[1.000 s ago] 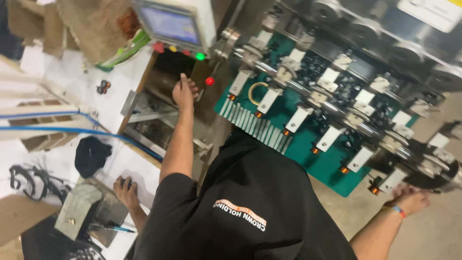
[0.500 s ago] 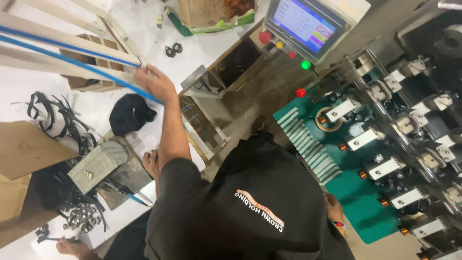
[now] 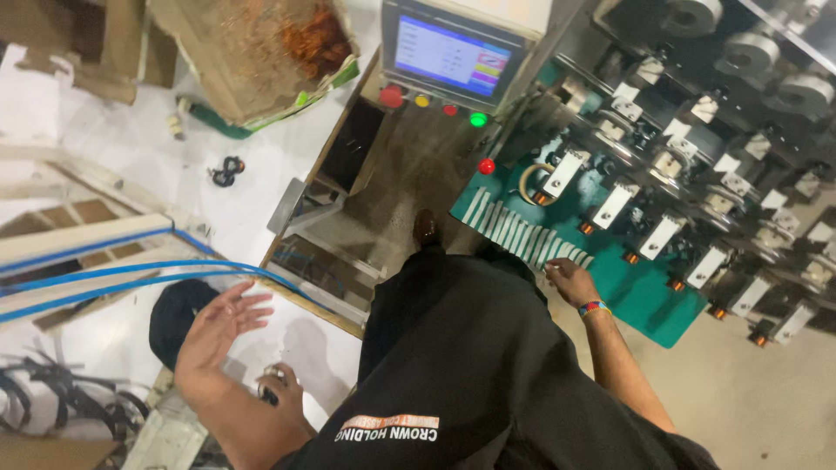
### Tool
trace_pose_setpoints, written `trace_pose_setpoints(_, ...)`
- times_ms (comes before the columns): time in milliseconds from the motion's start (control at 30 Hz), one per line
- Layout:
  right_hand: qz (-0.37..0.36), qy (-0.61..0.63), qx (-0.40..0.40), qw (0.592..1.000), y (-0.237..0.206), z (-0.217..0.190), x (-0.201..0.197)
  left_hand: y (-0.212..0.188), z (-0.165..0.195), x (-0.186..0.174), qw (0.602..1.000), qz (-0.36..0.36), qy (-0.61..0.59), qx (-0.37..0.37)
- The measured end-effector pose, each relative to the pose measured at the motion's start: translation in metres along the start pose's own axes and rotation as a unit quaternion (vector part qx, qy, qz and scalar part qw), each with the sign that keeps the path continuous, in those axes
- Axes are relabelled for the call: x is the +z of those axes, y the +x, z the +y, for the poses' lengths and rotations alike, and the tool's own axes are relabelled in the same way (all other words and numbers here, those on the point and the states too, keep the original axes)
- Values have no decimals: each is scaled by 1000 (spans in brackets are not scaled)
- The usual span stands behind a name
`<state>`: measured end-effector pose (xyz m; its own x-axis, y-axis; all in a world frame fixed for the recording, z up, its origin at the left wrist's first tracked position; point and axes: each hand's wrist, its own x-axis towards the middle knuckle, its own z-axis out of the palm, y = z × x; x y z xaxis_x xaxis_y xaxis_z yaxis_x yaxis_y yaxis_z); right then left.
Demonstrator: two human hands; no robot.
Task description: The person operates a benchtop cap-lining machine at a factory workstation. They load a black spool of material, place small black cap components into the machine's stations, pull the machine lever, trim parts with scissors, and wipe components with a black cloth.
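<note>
Left hand (image 3: 213, 331) has dropped from the blue tubes (image 3: 131, 270), fingers spread, empty. Right hand (image 3: 568, 280) rests, loosely curled, on the green panel (image 3: 644, 287); tubes look light, flexible.

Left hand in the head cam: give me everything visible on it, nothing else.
The left hand is bare and open, fingers spread and slightly curled, palm turned up toward the camera. It holds nothing and hangs in the air above the white floor. Its fingertips reach toward the blue hoses, without clear contact. A black cap-like object lies just behind it. The forearm runs down to the frame's lower edge, passing over a second hand beneath it, whose owner cannot be told.
</note>
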<state>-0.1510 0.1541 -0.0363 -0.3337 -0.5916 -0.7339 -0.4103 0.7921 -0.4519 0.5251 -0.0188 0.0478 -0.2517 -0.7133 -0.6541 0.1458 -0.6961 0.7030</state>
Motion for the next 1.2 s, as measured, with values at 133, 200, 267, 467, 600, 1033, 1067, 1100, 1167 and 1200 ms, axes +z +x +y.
trace_pose_setpoints(133,32,-109,-60,992,0,-3,5,8,-3,-21,797,496,336,-74)
trace_pose_setpoints(200,8,-110,-48,993,1,-4,8,18,-9,-17,595,611,520,-40)
trace_pose_setpoints(267,-2,-98,-57,994,4,-5,10,30,-13,-4,465,625,625,-44)
trace_pose_setpoints(467,27,-111,-180,977,10,-14,3,29,-23,16,580,553,573,-171)
trace_pose_setpoints(600,7,-59,-244,968,7,-34,-9,30,-17,30,649,323,648,-236)
trace_pose_setpoints(1033,-224,16,-296,929,6,-49,-23,10,-101,472,832,45,444,330)
trace_pose_setpoints(1067,-266,-36,-160,950,2,-44,-25,-2,-105,493,792,41,466,394)
trace_pose_setpoints(1100,-242,-3,-239,941,-1,-38,-27,-11,-108,510,746,36,482,457)
trace_pose_setpoints(1167,-185,60,-393,899,-6,-24,-28,-22,-117,530,748,47,469,467)
trace_pose_setpoints(1200,-158,91,-464,867,-13,-20,-31,-27,-125,535,750,52,463,469)
